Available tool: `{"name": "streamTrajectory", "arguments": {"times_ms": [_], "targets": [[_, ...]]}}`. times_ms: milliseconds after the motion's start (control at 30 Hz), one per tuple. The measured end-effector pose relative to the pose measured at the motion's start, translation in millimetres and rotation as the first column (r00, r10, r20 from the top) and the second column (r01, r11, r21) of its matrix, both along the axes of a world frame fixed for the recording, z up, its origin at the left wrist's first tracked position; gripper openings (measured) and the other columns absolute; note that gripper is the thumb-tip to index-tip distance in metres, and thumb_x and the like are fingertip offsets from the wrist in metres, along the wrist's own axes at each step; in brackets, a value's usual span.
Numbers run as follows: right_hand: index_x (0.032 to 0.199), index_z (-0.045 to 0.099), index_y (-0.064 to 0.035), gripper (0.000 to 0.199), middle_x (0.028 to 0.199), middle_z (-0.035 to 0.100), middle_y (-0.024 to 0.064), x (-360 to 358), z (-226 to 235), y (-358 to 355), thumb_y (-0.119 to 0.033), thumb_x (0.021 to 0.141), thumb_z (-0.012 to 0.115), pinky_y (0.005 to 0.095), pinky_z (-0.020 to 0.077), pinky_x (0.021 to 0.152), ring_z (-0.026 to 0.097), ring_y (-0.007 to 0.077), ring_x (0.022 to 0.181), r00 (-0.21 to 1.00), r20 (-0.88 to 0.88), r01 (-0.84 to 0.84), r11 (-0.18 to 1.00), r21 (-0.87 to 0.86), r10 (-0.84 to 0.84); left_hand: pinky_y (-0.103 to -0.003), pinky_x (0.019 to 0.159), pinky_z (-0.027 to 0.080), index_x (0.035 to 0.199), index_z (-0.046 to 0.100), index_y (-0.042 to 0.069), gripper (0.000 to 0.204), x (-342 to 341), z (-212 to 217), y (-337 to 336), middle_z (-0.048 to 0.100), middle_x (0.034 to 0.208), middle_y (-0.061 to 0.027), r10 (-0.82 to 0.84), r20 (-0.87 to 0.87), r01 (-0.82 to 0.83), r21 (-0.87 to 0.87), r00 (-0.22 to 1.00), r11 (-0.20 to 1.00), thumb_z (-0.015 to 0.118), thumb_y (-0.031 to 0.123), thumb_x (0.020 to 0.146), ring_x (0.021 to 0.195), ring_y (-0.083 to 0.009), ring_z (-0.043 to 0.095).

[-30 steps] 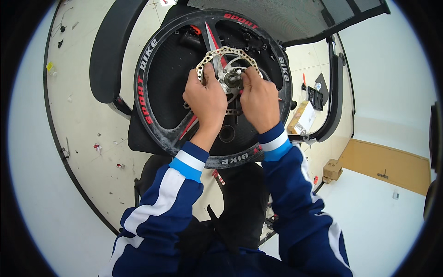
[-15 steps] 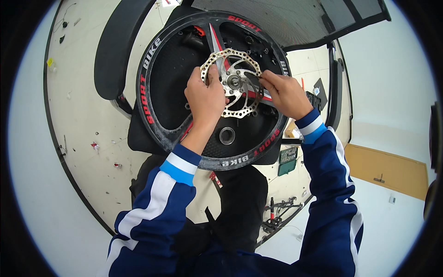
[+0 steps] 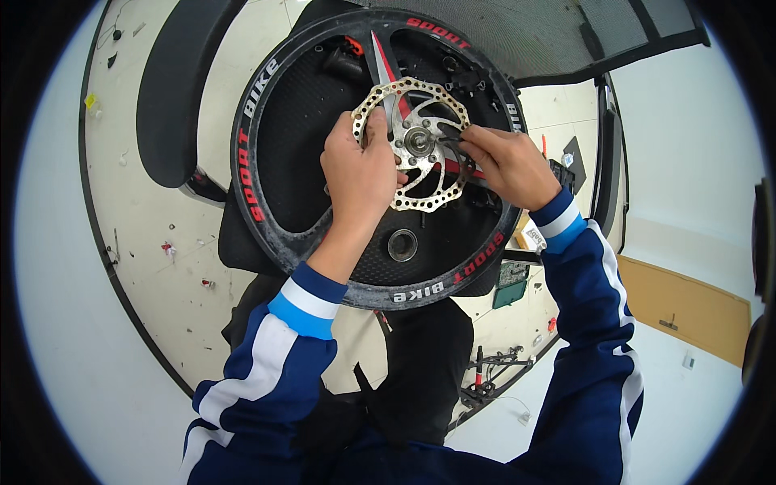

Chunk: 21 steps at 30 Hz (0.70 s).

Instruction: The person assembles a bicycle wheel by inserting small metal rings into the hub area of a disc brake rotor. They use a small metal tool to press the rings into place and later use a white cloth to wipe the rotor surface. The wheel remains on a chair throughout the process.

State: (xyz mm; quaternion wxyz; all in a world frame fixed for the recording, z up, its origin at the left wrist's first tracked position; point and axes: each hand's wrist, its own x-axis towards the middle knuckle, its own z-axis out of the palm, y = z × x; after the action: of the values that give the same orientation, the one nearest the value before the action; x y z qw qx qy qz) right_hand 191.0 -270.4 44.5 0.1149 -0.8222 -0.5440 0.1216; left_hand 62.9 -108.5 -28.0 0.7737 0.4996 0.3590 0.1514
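A black spoked bicycle wheel (image 3: 364, 296) with red and white lettering lies flat on a dark seat. At its hub is a silver brake disc (image 3: 437, 200) pierced with holes. My left hand (image 3: 360, 166) grips the disc's left side, thumb on the upper face and fingers curled beneath. Over on the right, my right hand (image 3: 513, 167) pinches a thin dark rod (image 3: 449, 137) whose end reaches toward the disc's centre near the bolts. Whether its tip sits in a bolt cannot be made out.
Inside the wheel, a metal ring (image 3: 391, 249) lies on the seat, with small dark parts (image 3: 466, 81) at the upper right. A chair armrest (image 3: 168, 89) stands left; a mesh backrest (image 3: 558, 36) is behind. A green case (image 3: 509, 293) lies on the floor at right.
The wheel and disc have shifted slightly right and down in view. My right fingers have moved a little, and the dark rod shows more plainly. Both hands keep their holds.
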Motion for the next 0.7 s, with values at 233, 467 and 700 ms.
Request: {"name": "streamTrajectory", "arguments": {"times_ms": [233,467,700], "targets": [[0.104,0.064,0.0029,0.013,0.091,0.068,0.0199,11.7,4.3,2.6,-0.005,0.094,0.064,0.0433,0.0532,0.071,0.067,0.0398,0.081,0.996,-0.004,-0.091,0.996,-0.003,0.091,-0.028,0.040,0.053,0.085,0.055,-0.003,0.030,0.7,8.0,-2.4,0.063,0.065,-0.0078,0.036,0.004,-0.036,-0.005,0.999,0.999,0.055,0.021,0.103,0.048,-0.0131,0.062],[0.103,0.066,0.0028,0.014,0.092,0.064,0.0173,36.5,17.9,25.3,-0.007,0.093,0.065,0.0435,0.0513,0.077,0.062,0.0363,0.086,0.954,-0.009,-0.297,0.948,-0.115,0.298,-0.028,0.040,0.053,0.085,0.056,-0.003,0.030,0.4,9.7,-1.1,0.062,0.065,-0.0062,0.036,-0.013,-0.035,0.007,0.999,0.999,0.057,0.021,0.103,0.048,-0.0111,0.061],[0.103,0.066,0.0030,0.013,0.080,0.066,0.0205,-11.7,1.4,6.0,-0.007,0.096,0.064,0.0416,0.0510,0.062,0.065,0.0379,0.069,0.996,-0.058,0.075,0.996,0.050,-0.072,-0.031,0.051,0.047,0.080,0.056,-0.004,0.033,7.3,-6.7,-14.0,0.063,0.065,-0.0080,0.211,0.007,-0.211,0.070,0.977,0.975,0.061,0.020,0.101,0.057,-0.0117,0.062]]}}
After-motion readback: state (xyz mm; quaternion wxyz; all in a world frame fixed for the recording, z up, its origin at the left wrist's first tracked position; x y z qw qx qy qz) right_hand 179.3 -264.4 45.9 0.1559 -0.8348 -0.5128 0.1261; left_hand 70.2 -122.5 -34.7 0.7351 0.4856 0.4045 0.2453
